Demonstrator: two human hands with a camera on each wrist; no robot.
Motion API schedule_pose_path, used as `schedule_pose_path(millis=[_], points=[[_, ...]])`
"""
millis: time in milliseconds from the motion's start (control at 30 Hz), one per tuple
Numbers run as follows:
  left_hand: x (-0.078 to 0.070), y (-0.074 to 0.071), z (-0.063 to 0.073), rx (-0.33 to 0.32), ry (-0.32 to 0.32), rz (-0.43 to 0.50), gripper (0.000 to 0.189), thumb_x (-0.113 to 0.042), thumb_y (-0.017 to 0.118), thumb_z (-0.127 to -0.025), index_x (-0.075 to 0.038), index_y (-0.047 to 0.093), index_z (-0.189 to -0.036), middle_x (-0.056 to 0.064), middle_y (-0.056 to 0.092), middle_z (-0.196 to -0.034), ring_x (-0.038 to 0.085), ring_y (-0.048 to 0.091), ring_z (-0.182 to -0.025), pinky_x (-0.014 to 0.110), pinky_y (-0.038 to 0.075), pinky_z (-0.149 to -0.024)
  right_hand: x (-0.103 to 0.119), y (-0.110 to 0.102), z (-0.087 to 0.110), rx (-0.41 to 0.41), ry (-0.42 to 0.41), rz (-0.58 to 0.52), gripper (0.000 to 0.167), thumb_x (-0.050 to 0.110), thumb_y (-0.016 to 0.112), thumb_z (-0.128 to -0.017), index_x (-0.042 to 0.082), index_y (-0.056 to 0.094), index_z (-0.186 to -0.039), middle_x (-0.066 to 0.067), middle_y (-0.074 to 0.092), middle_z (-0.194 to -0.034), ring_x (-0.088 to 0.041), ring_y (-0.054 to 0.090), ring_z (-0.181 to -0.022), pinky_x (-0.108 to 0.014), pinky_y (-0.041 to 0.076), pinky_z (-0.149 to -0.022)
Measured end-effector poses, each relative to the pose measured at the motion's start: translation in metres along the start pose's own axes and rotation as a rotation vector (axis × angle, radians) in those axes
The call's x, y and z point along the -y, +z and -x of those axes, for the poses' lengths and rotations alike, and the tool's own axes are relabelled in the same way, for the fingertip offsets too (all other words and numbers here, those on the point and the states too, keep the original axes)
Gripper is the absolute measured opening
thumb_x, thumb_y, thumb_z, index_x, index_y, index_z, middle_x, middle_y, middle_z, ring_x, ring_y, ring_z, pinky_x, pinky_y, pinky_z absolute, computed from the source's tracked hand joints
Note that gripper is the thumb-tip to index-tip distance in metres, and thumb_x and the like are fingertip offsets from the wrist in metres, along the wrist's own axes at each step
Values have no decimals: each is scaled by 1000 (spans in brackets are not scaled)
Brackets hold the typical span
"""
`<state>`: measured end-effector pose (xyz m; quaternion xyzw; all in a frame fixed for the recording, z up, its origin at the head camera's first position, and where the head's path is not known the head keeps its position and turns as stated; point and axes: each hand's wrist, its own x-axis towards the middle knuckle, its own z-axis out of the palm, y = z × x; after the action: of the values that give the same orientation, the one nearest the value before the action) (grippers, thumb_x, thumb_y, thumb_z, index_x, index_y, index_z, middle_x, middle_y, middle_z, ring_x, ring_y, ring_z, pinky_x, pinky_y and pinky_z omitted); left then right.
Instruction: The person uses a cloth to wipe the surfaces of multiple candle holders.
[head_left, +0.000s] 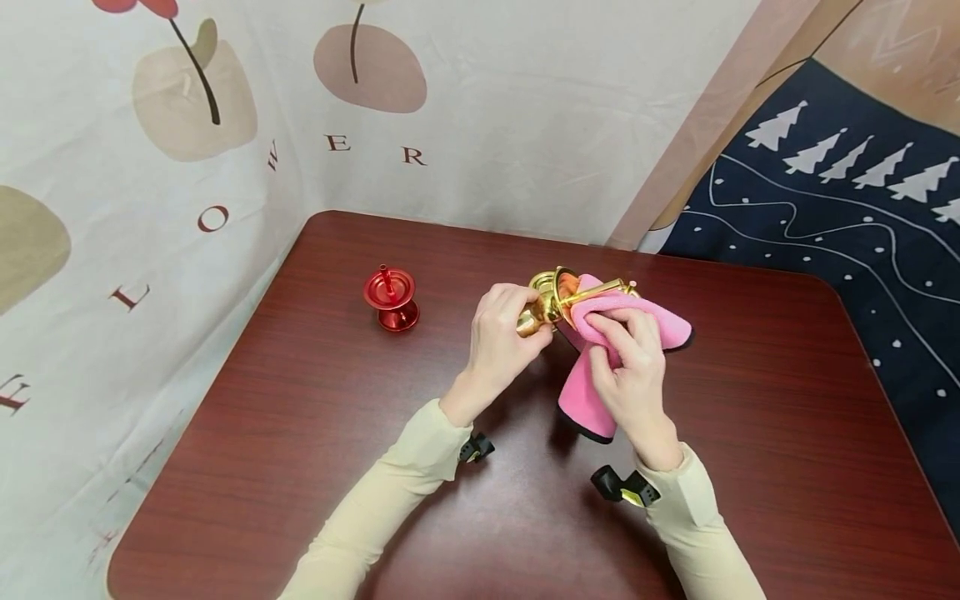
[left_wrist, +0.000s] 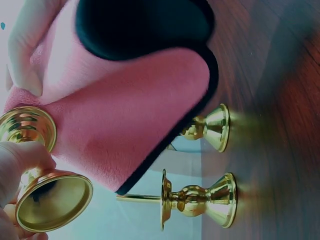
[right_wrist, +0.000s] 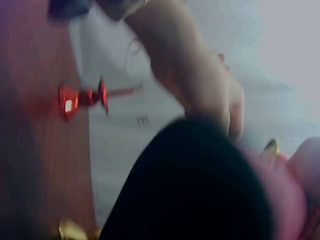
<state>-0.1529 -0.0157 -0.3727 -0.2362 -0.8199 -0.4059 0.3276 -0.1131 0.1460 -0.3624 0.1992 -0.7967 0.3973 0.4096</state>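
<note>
My left hand [head_left: 498, 333] grips a shiny gold candlestick [head_left: 532, 318] by its stem, tilted on its side above the table. Its hollow base [left_wrist: 55, 205] faces the left wrist camera. In my right hand [head_left: 632, 367] is a pink cloth [head_left: 588, 400] with dark edging, pinched between thumb and fingers. The cloth lies against the candlestick's dish end, beside its long thin spike [head_left: 600, 290]. Folds of cloth hide part of the dish. The right wrist view is blurred and largely covered by the cloth's dark side.
Two more gold candlesticks [left_wrist: 192, 200] stand upright on the table behind the held one, one partly covered by the cloth. A red candlestick [head_left: 397, 317] stands apart on the left of the brown table [head_left: 300, 400]. Printed hangings [head_left: 525, 125] enclose the far side.
</note>
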Motion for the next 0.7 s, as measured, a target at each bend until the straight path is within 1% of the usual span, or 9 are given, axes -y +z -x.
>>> schedule_pose_path(millis=[67,133,200,267,367,433,500,600,700], points=[[0,-1,0,3,6,-2,29,-7,77,-63,-2,64,-89,8,64,-84,22,55,-88,36,44,-79,-3,-2,-2,-25,-71,51,23,-2,52,-75,5,71,-87,-17,59,-92,-35,50,-90,-46,32,-81],[0,-1,0,1,14,2,30,-7,77,-63,-2,64,-89,8,64,-84,22,55,-88,36,44,-79,-6,-3,-4,-82,-128,104,19,1,57,-78,10,73,-82,-16,59,-97,-35,50,-95,-51,29,-80],[0,-2,-1,-3,26,10,30,-7,76,-63,-1,64,-89,8,64,-84,23,55,-87,37,44,-79,-8,-4,-6,-127,-156,138,17,4,61,-79,14,74,-79,-15,59,-107,-34,49,-105,-53,28,-84],[-1,-2,-1,-5,37,19,30,-7,75,-63,-1,63,-89,8,64,-83,23,55,-87,36,44,-79,-10,-5,-8,-157,-172,126,15,4,64,-79,15,74,-76,-15,59,-113,-35,49,-110,-53,29,-89],[-2,-2,-2,-10,43,37,30,-7,75,-63,-1,63,-90,8,64,-84,24,55,-87,36,44,-80,-10,-5,-8,-157,-199,88,15,0,62,-80,10,72,-77,-16,63,-108,-35,55,-103,-48,36,-90],[-2,-2,-3,-10,40,43,30,-7,75,-63,-1,64,-90,9,64,-84,23,55,-87,36,44,-80,-10,-4,-7,-159,-225,60,15,-5,60,-80,6,71,-80,-16,66,-98,-34,60,-92,-44,41,-84],[-3,-2,-3,-13,35,51,31,-7,75,-63,-1,64,-91,9,64,-84,24,55,-88,36,44,-80,-9,-3,-4,-172,-237,44,16,-7,58,-80,3,70,-83,-16,68,-90,-34,62,-84,-39,45,-81],[-3,-3,-4,-17,34,72,30,-7,75,-64,-1,64,-91,9,63,-85,24,55,-88,37,44,-80,-8,-2,-1,-188,-205,6,18,-8,54,-77,-3,67,-88,-17,67,-86,-33,61,-80,-29,47,-83],[-3,-5,-4,-11,37,114,30,-8,74,-64,-1,64,-91,10,63,-85,24,55,-88,37,45,-77,-11,-4,-1,-161,-173,-45,20,-6,52,-77,-4,67,-90,-19,66,-87,-34,60,-81,-24,45,-87]])
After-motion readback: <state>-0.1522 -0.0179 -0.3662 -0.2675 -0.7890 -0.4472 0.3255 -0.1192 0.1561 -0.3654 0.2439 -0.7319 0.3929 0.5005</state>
